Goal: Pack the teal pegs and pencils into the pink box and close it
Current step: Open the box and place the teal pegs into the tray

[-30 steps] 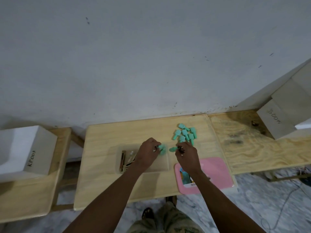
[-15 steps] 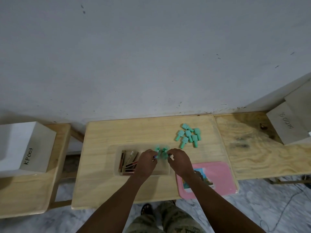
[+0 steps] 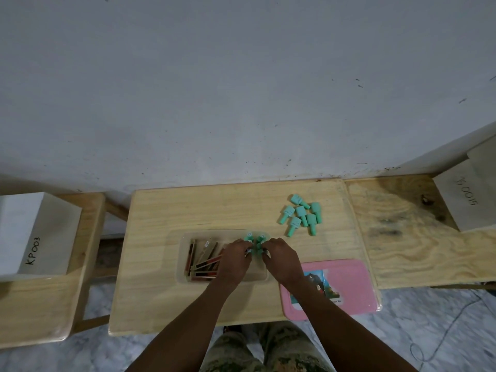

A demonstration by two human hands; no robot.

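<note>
A clear box base (image 3: pixel 179 261) lies on the wooden table, with several pencils (image 3: pixel 201 258) in its left half. Several teal pegs (image 3: pixel 255 241) stand upright in the box's far right part. My left hand (image 3: pixel 234 260) and my right hand (image 3: pixel 281 260) meet over that part, fingertips pinched on the standing pegs. A loose pile of several teal pegs (image 3: pixel 300 217) lies on the table further right and back. The pink lid (image 3: pixel 346 285), with a picture label, lies flat at the table's near right corner, partly under my right forearm.
A white box marked KP003 (image 3: pixel 35 237) stands on a bench to the left. Another white box (image 3: pixel 461 205) rests on the plywood board (image 3: pixel 408 237) to the right. A grey wall runs along the back edge. My legs and a marble floor show below.
Both hands drew back from the loose pile to the box, carrying pegs. The pegs now stand in the box's right part, and the pile on the table is smaller.
</note>
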